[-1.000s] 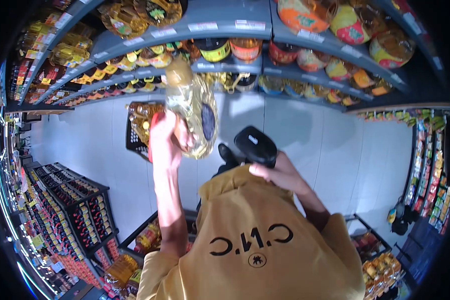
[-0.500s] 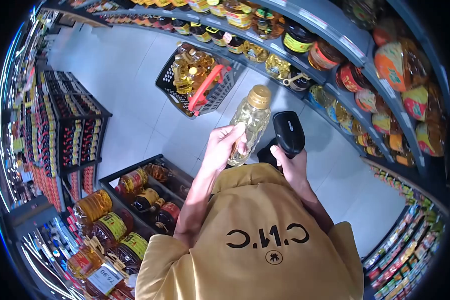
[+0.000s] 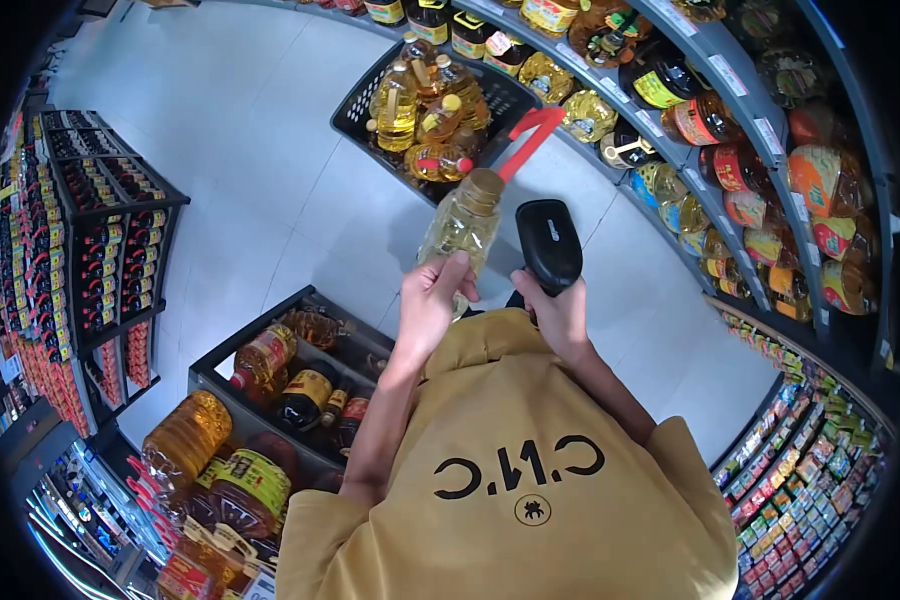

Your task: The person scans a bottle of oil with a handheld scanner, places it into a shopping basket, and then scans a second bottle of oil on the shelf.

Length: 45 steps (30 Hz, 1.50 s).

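My left hand (image 3: 434, 305) is closed around the body of a clear oil bottle (image 3: 462, 228) with a gold cap. The bottle is tilted, its cap pointing up and a little right, overlapping the near edge of the basket in view. In my right hand (image 3: 562, 315) is a black handheld barcode scanner (image 3: 550, 245), gripped by its handle, its head just right of the bottle and apart from it. Beyond them, a dark shopping basket (image 3: 355, 112) with a raised red handle (image 3: 527, 143) stands on the floor, holding several bottles of golden oil (image 3: 396, 110).
Curved shelves (image 3: 715, 80) of oil bottles and jars run along the upper right. A low display bin (image 3: 210, 368) with large oil bottles stands at lower left. Farther left is a stacked rack (image 3: 120, 215) of dark bottles. Small packets (image 3: 800, 490) fill a shelf at lower right.
The basket now looks larger and closer, as the view has shifted. The bottle and the scanner have moved left in view, and the bottle now overlaps the basket. Both hands keep their holds.
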Tool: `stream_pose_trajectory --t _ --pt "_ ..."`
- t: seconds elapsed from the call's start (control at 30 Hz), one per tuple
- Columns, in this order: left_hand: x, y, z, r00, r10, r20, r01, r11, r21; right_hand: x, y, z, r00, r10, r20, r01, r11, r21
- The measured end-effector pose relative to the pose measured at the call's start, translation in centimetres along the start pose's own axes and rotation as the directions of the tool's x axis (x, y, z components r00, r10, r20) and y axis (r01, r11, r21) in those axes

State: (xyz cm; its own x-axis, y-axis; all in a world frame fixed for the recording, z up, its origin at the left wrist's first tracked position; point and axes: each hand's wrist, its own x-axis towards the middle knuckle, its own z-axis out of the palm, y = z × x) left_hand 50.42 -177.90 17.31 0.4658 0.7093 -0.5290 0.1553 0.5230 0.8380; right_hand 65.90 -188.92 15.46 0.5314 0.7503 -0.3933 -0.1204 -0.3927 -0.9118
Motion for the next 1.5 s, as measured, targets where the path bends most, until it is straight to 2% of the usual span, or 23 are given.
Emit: stream_pose_trajectory --t 0.13,0.23,0.27,0.3,0.33,0.4,0.43,0.53,0.6,0.67,0.7,0.8,0.93,1.03,1.17,1.23,1.3,1.4,1.5 --pt "1.6 -0.4 -5.6 0.995 -0.057 -0.081 0.058 0.998 0.009 1.5 0.4 4.7 0.994 0.107 0.036 -0.105 0.992 -0.064" --pt "3.2 -1.1 -9.0 0.986 -0.1 -0.134 0.094 0.995 -0.045 3.1 -0.2 7.7 0.997 0.04 0.068 -0.036 0.997 -0.064" --pt "3.8 -1.1 -10.0 0.982 -0.115 -0.153 0.108 0.992 -0.059 3.7 -0.9 8.3 0.988 0.092 0.127 -0.09 0.996 -0.026" --pt "4.3 -0.5 -10.7 0.979 -0.109 -0.171 0.107 0.994 -0.025 4.4 -1.0 9.2 0.992 0.046 0.119 -0.046 0.999 -0.009" --pt "5.0 -0.5 -11.4 0.974 -0.117 -0.193 0.106 0.992 -0.068 5.1 -1.2 10.1 0.994 0.003 0.108 -0.004 1.0 0.003" --pt "6.4 -0.1 -12.7 0.982 -0.096 -0.162 0.071 0.985 -0.155 7.0 -1.7 11.7 0.991 -0.021 0.136 0.024 0.999 -0.027" --pt "7.2 0.2 -12.9 0.976 -0.087 -0.198 0.063 0.99 -0.126 8.2 -2.0 12.2 0.982 0.019 0.189 0.007 0.991 -0.135" --pt "9.4 1.1 -13.8 0.97 -0.06 -0.237 0.034 0.993 -0.112 11.2 -2.0 15.0 0.982 -0.026 0.185 0.03 0.999 -0.021" --pt "10.7 1.9 -14.6 0.975 -0.079 -0.205 0.059 0.993 -0.101 13.2 -1.8 16.5 0.976 0.025 0.216 -0.026 1.0 0.002" --pt "12.1 2.6 -14.9 0.978 -0.085 -0.19 0.048 0.98 -0.192 15.1 -1.8 17.7 0.978 0.021 0.207 -0.029 0.999 0.037" --pt "12.8 3.2 -14.8 0.978 -0.091 -0.185 0.057 0.982 -0.179 15.9 -2.2 18.4 0.985 -0.017 0.17 0.007 0.998 0.059" --pt "14.9 3.8 -14.8 0.975 -0.12 -0.186 0.063 0.957 -0.284 17.9 -3.5 18.7 0.974 0.06 0.218 -0.077 0.994 0.073" --pt "17.4 3.3 -15.5 0.984 -0.146 -0.1 0.1 0.925 -0.367 20.0 -2.6 19.9 0.979 0.076 0.187 -0.098 0.989 0.109" --pt "19.5 2.9 -15.9 0.978 -0.188 -0.088 0.139 0.907 -0.397 21.6 -1.3 21.2 0.998 0.039 0.052 -0.046 0.988 0.147" --pt "22.7 2.4 -16.4 0.975 -0.207 -0.085 0.151 0.888 -0.433 23.6 -1.4 22.1 0.985 0.169 0.04 -0.174 0.954 0.243" --pt "24.2 2.1 -16.8 0.978 -0.187 -0.089 0.126 0.878 -0.462 24.7 -1.4 22.5 0.969 0.246 0.02 -0.246 0.957 0.156" --pt "25.9 2.2 -17.2 0.98 -0.184 -0.075 0.124 0.863 -0.49 25.8 -1.5 23.6 0.974 0.215 -0.068 -0.21 0.975 0.072" --pt "28.9 2.4 -17.2 0.978 -0.182 -0.099 0.104 0.845 -0.525 27.8 -1.9 24.5 0.946 0.311 -0.095 -0.312 0.95 0.002" --pt "31.6 1.3 -17.6 0.97 -0.211 -0.124 0.119 0.849 -0.514 29.8 -1.9 25.8 0.959 0.246 -0.14 -0.232 0.967 0.108"
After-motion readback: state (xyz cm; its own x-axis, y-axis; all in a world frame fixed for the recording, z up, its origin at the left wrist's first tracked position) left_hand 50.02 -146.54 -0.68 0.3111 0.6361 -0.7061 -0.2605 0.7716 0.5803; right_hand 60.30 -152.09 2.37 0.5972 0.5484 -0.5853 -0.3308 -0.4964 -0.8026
